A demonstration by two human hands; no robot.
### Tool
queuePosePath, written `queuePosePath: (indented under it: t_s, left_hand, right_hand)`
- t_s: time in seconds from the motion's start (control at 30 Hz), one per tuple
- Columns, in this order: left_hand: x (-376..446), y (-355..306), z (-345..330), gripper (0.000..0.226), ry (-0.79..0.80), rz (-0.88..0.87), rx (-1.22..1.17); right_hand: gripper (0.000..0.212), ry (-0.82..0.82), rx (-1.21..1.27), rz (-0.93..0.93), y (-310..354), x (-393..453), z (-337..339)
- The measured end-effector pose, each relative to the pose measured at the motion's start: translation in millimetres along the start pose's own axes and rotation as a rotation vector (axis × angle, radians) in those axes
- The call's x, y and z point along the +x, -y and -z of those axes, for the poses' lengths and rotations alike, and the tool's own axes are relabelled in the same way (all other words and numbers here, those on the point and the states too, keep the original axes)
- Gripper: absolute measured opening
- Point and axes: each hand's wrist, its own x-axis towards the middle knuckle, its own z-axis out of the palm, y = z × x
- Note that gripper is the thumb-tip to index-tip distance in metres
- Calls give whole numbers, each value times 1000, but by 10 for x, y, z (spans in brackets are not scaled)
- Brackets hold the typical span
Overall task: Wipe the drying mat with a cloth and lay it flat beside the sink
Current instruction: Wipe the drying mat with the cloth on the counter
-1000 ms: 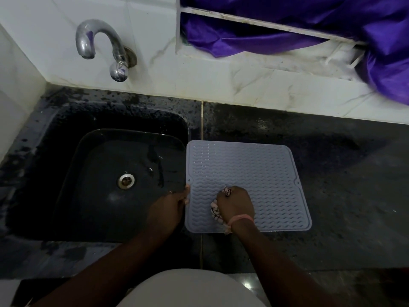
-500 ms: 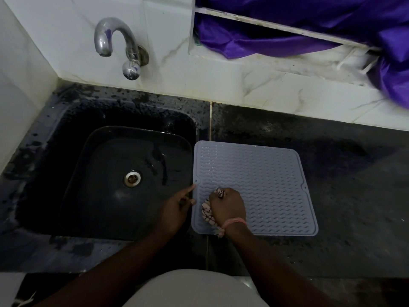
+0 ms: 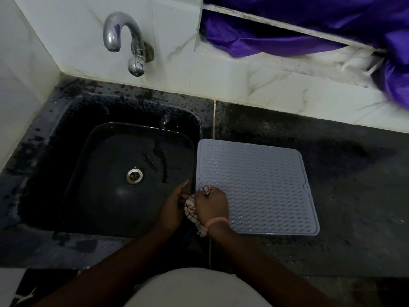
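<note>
A pale grey ribbed drying mat point(image 3: 259, 187) lies flat on the dark counter, its left edge along the black sink point(image 3: 130, 178). My right hand point(image 3: 212, 206) is fisted around a crumpled white cloth with red lines point(image 3: 191, 210) at the mat's near left corner, which it covers. My left hand point(image 3: 173, 208) rests just left of it over the sink's right rim, fingers against the cloth and the mat's edge; whether it grips anything is hidden.
A chrome tap point(image 3: 126, 41) juts from the white tiled wall above the sink. Purple fabric point(image 3: 309, 29) hangs over a ledge at the back right. Dark speckled counter point(image 3: 354, 196) stretches right of the mat.
My right hand has slid the cloth leftward across the mat's near edge to its left corner. My left hand has stayed at the mat's left edge, now touching the cloth.
</note>
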Motion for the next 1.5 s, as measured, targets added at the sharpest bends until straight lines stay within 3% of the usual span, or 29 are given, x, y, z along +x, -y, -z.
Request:
queuePosePath:
  t_s: [0.17,0.3,0.43,0.53,0.6,0.77,0.9,1.0,1.1,1.23,1.3,1.4,1.5]
  left_hand:
    - [-52,2,-27,36,-96,105,-224]
    - [-34,90,-7,45,-26,102,-172]
    - [45,78,-25,38,-60,31,35]
    - [89,65,-64,42,-16,-34,192]
    - [62,41,-94,41,-21,-17,186]
    - [32,37,-110,41,-92,-30,134]
    - [51,24,-80,38,-61,25,105]
    - [61,16,-64,37,-41,48,37]
    - [66,37,-41,38,-16,68,2]
    - [28,36,-31,40,-4,52,-10]
    - [-2,36,-37,31,-10,58,-6]
    - [-13,58,-30,30,-17,70,0]
    - [-27,13,-55,34,-55,58,35]
  right_hand:
    - [22,312,339,-125,41,-53,-70]
    - [22,296,329,-74,-42,-66,52]
    - [20,104,377,-85,-134,78,441]
    - [24,-139,144,4,-365,203,746]
    - [26,-215,-56,84,-444,254,870]
    - [30,-36,-436,15,-282,247,644]
    - [31,-52,-441,64,-148,117,302]
    - [28,-29,-331,20,-115,119,261]
    - [26,123,-127,-6,-21,177,277]
    - [14,420,302,-269,65,254,285]
    - [25,449,475,-341,4,297,379]
    - [28,265,535,-321,-138,381,688]
    - [26,-6,295,-198,-290,432,990]
